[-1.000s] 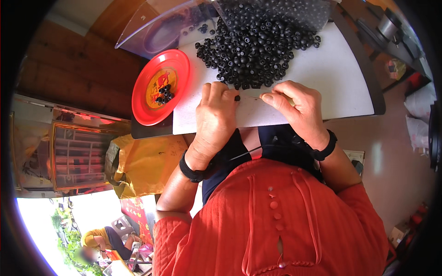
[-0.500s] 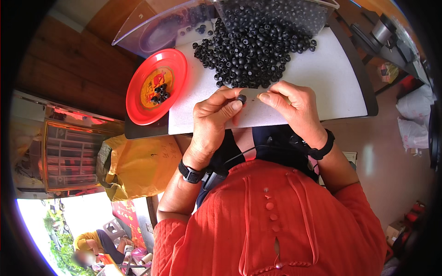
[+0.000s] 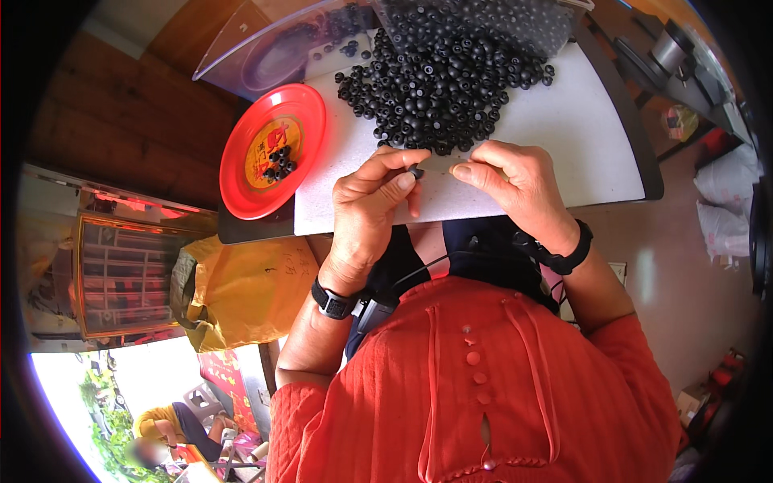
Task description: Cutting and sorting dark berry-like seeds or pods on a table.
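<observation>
My left hand (image 3: 364, 211) pinches a small round black piece (image 3: 415, 171), like a knob or bead, between thumb and forefinger above the front of a white board (image 3: 581, 133). To its right, my right hand (image 3: 519, 183) is closed in a pinch, its fingertips pointing at the black piece. Something thin and pale seems to reach from those fingertips toward the piece, too fine to make out. Just beyond both hands lies a big heap of the same black pieces (image 3: 427, 101), some showing a hole or recess.
A red plate (image 3: 233, 165) with several black pieces stands at the left. Clear plastic bins (image 3: 241, 48) edge the board's far side. A yellow bag (image 3: 250, 298) is below the table at left. A person in yellow (image 3: 157, 419) sits farther off, lower left.
My left hand has shifted slightly left, and the black piece in it is turned and shows less. My right hand stays nearly in place.
</observation>
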A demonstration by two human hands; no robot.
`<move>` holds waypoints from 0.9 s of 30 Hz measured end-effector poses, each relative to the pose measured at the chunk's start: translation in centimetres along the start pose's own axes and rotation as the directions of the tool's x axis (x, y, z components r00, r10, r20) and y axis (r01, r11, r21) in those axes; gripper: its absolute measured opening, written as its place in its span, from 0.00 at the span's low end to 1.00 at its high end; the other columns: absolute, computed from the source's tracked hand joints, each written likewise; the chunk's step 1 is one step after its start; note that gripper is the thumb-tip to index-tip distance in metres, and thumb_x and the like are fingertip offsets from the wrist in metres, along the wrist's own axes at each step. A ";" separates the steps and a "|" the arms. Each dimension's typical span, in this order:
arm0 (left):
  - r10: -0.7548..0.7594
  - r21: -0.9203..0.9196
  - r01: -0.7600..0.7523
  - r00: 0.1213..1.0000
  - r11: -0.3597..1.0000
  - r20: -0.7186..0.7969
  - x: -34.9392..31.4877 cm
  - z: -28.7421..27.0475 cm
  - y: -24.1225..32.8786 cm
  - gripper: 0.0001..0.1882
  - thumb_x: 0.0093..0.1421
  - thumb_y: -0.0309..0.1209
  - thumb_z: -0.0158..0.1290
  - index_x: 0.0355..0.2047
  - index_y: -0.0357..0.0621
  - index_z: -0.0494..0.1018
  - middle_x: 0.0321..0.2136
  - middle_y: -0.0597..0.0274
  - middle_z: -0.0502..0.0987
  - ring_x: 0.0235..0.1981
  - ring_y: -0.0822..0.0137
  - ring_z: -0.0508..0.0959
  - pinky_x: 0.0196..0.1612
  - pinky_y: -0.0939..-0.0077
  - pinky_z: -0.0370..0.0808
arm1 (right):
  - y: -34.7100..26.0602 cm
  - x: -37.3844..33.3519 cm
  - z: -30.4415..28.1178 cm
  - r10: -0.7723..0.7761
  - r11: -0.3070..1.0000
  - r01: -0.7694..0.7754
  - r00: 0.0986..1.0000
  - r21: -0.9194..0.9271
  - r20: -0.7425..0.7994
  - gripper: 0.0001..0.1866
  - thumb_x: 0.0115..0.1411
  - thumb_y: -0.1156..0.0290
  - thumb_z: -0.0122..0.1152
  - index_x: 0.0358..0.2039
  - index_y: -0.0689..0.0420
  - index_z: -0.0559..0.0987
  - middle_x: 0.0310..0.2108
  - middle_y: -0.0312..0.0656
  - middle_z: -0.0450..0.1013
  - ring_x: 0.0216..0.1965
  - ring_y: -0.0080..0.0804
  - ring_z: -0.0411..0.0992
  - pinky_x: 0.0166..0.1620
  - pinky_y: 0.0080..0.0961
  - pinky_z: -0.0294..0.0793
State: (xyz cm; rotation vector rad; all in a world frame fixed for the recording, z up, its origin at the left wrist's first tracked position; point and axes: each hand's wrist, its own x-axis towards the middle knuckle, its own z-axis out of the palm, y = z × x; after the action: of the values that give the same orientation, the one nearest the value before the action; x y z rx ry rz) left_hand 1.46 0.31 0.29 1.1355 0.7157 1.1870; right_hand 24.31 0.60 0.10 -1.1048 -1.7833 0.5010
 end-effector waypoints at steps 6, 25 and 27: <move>-0.009 -0.057 0.009 1.000 0.998 0.006 -0.1 0.6 0.0 0.15 0.70 0.16 0.51 0.54 0.31 0.80 0.43 0.61 0.75 0.35 0.71 0.77 0.36 0.76 0.79 | -0.2 0.0 -0.2 0.010 1.000 -0.010 1.000 0.020 0.015 0.17 0.63 0.61 0.73 0.24 0.59 0.80 0.16 0.43 0.68 0.16 0.34 0.65 0.23 0.33 0.63; 0.341 0.392 -0.208 0.888 0.896 -0.308 0.4 -1.7 3.7 0.13 0.64 0.15 0.54 0.47 0.33 0.82 0.36 0.61 0.80 0.27 0.74 0.76 0.31 0.77 0.77 | -0.3 -0.7 -0.3 0.007 0.966 0.022 0.994 0.258 -0.111 0.12 0.65 0.67 0.72 0.31 0.62 0.83 0.19 0.35 0.72 0.21 0.18 0.66 0.26 0.22 0.65; 0.492 0.682 -0.199 0.829 0.704 -0.266 1.1 -4.7 5.3 0.13 0.63 0.15 0.56 0.46 0.35 0.83 0.37 0.62 0.80 0.30 0.74 0.77 0.29 0.81 0.75 | -0.4 -0.7 -1.0 0.038 0.963 -0.003 0.991 0.271 -0.127 0.12 0.66 0.67 0.72 0.32 0.63 0.83 0.20 0.34 0.74 0.22 0.16 0.66 0.27 0.21 0.65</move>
State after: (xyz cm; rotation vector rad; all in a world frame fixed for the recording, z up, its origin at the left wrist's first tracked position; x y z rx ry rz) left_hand -4.28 2.67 3.87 1.6473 1.3611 1.6232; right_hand 25.06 -0.29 0.50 -0.9435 -1.5384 0.6492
